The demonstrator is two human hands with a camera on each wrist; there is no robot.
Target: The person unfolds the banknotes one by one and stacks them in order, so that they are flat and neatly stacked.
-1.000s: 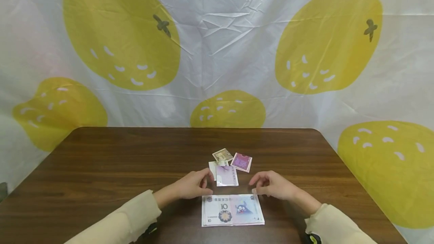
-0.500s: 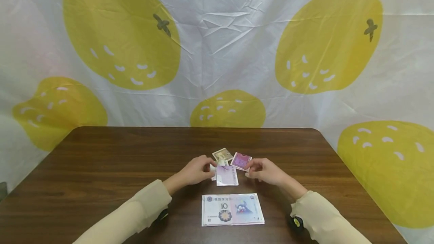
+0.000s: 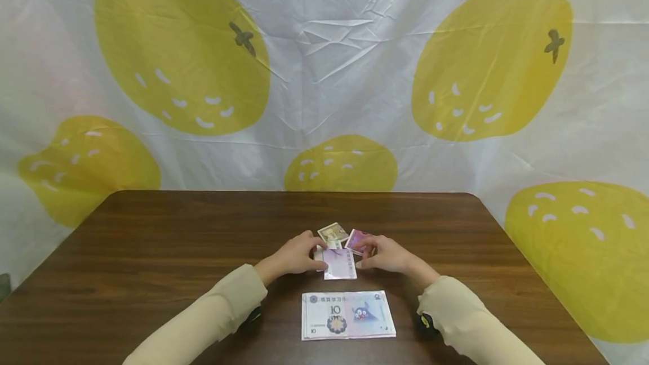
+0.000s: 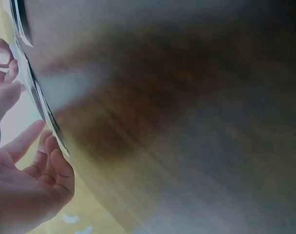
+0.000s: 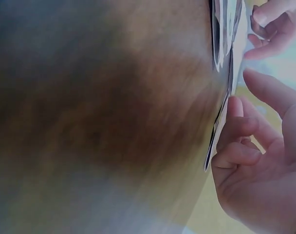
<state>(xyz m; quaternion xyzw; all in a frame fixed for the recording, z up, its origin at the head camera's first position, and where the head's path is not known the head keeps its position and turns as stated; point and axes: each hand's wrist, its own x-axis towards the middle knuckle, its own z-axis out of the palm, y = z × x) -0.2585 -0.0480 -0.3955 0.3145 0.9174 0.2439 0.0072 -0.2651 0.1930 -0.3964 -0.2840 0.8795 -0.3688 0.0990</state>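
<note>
Several play banknotes lie in a loose group at the table's middle in the head view. A pale purple banknote (image 3: 340, 264) is in front, a magenta banknote (image 3: 355, 239) at the right and a brown one (image 3: 333, 233) behind. My left hand (image 3: 296, 253) is at the purple note's left edge, thumb and index finger spread apart over its border. From the right, my right hand (image 3: 389, 254) has its fingers on the magenta note and its thumb beside the purple note. Both wrist views show fingertips at the notes' edges, thumbs apart from the fingers, with no pinch visible.
Nearer to me a neat stack of larger banknotes (image 3: 348, 314) lies flat, a 10 on its top note. The dark wooden table (image 3: 203, 230) carries everything. A white curtain (image 3: 334, 72) with yellow fruit prints hangs behind the far edge.
Both hands have moved forward from beside the stack's far edge to the loose notes and closed in from both sides. The stack has stayed in place.
</note>
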